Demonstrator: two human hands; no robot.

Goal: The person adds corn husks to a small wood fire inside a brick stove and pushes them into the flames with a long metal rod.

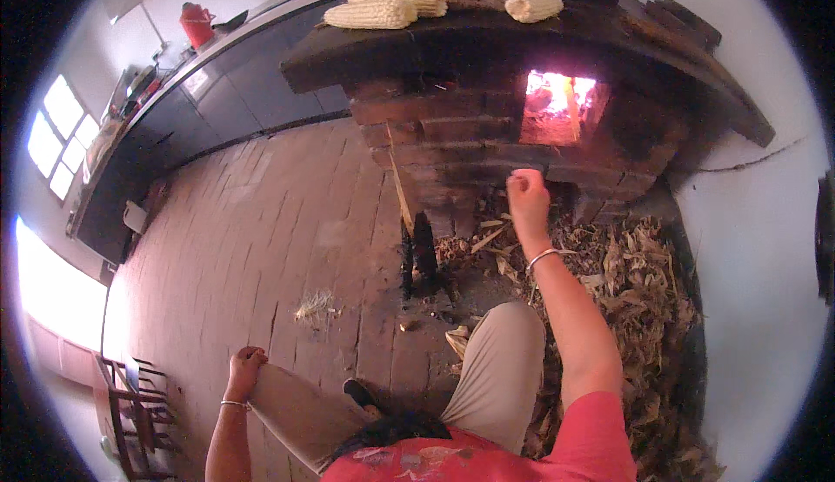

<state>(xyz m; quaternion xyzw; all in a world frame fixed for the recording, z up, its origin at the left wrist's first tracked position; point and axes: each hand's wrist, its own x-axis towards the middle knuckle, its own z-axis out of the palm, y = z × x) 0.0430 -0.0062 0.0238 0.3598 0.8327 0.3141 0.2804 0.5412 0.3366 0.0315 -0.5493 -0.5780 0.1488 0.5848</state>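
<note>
My right hand (530, 198) is raised before the brick stove (450, 136), its fingers curled and nothing visible in them. It is slightly blurred and sits below the lit firebox opening (545, 126). Bright flames fill that opening, where a burning stick (573, 110) stands at a slant. My left hand (246, 368) rests by my left knee, fingers curled in, with no object showing. Husked corn cobs (372, 13) lie piled on the stove's dark top ledge, and a single corn cob (535, 6) lies apart to their right.
Dry corn husks (626, 286) heap along the right wall. Charred wood pieces (424, 247) and a thin split stick (399, 185) stand at the stove's front. A fibre tuft (314, 306) is on the tiled floor. Leftward are a counter with a red jug (196, 24) and a wooden chair (134, 404).
</note>
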